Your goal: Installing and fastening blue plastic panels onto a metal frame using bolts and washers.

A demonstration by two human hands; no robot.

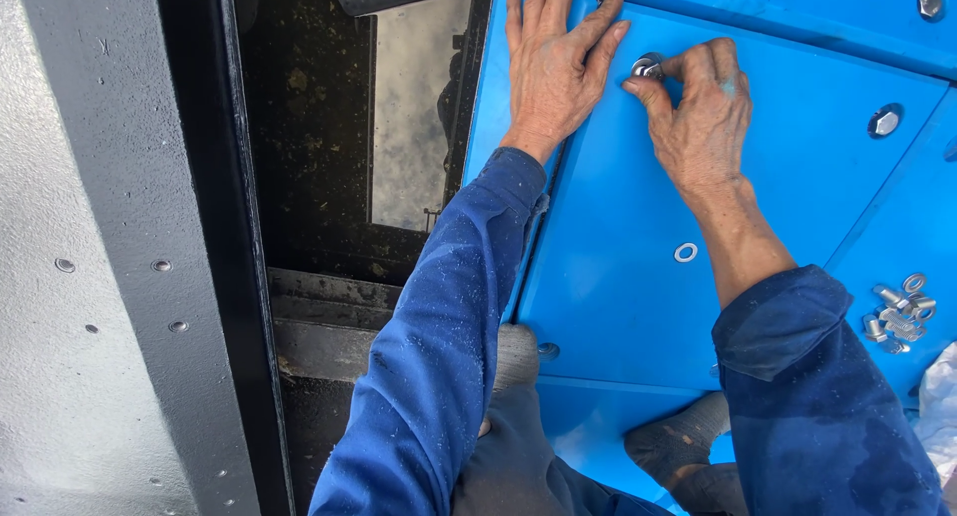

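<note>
My left hand (551,62) lies flat, fingers spread, on the blue metal panel (618,277) near its left edge. Just to its right, my right hand (700,112) pinches a silver bolt (647,67) with thumb and fingers at the top of the panel. A loose silver washer (686,253) lies on the panel below my right wrist. Both arms wear dark blue sleeves.
A small pile of bolts and washers (899,312) sits at the right. Two more bolt heads (883,123) (931,4) are set in the blue panels. A dark gap (319,147) drops away left of the panel, beside a grey riveted beam (110,277). My grey-socked feet (678,446) rest on the panel.
</note>
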